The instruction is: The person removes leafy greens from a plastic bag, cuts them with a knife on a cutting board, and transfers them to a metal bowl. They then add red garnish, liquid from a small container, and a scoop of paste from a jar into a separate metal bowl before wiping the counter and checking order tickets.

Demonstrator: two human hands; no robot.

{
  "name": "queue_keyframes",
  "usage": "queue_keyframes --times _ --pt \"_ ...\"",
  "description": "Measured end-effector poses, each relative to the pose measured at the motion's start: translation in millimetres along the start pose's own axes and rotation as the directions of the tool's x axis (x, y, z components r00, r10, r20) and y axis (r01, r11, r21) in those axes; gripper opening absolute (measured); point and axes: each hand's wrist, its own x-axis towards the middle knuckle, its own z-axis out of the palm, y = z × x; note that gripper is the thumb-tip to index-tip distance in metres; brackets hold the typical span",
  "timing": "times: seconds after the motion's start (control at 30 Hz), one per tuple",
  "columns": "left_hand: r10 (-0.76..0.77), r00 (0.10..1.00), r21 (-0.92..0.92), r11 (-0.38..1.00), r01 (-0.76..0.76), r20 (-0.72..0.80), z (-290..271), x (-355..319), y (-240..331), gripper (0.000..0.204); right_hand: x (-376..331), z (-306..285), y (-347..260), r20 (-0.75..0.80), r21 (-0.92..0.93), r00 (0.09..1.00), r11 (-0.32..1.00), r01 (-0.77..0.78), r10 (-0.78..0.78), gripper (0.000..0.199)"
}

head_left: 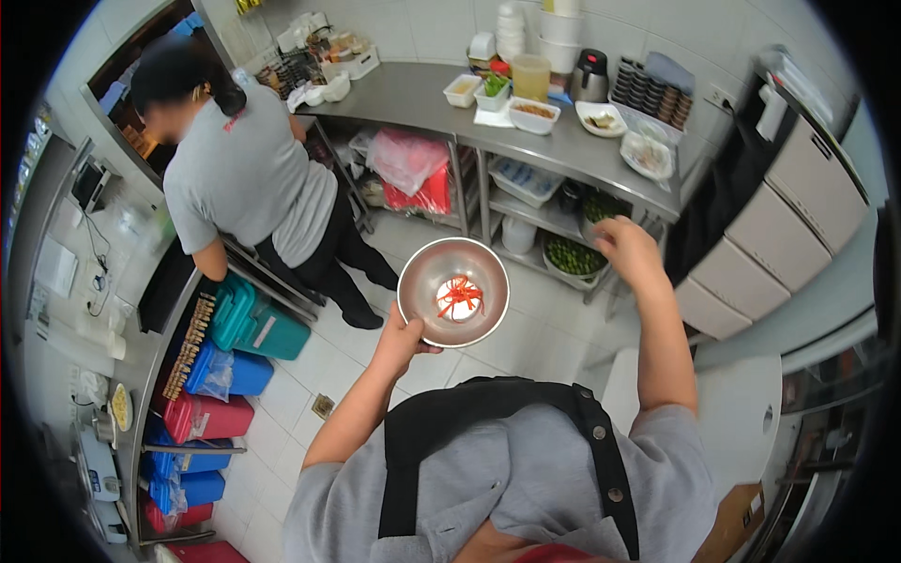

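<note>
My left hand (402,338) grips the near rim of a round steel bowl (427,272), held out level in front of my chest. A small heap of red shredded strips (459,296) lies in the bottom of the bowl. My right hand (627,249) is raised to the right of the bowl, apart from it, fingers loosely curled and holding nothing. It hovers in front of the lower shelf of a steel counter (563,145).
Another person (249,178) in a grey shirt stands at the left worktop, back turned. The steel counter carries white containers, plates and a dark jug (589,77). Greens in a basin (572,255) sit below. Coloured boxes (216,371) stack under the left shelf. White drawers (798,216) stand right.
</note>
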Motion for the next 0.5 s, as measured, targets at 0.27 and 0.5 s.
queue_keyframes --times 0.27,0.5 --pt "0.024 0.996 0.002 1.0 -0.024 -0.092 -8.0 110.4 48.1 0.05 274.6 87.6 -23.3 0.116 0.071 0.985 0.99 0.123 -0.131 0.019" --pt "0.102 0.989 -0.064 0.992 -0.11 -0.107 -39.4 251.8 68.4 0.051 433.1 148.5 -52.1 0.033 -0.041 0.977 0.977 0.211 -0.21 0.017"
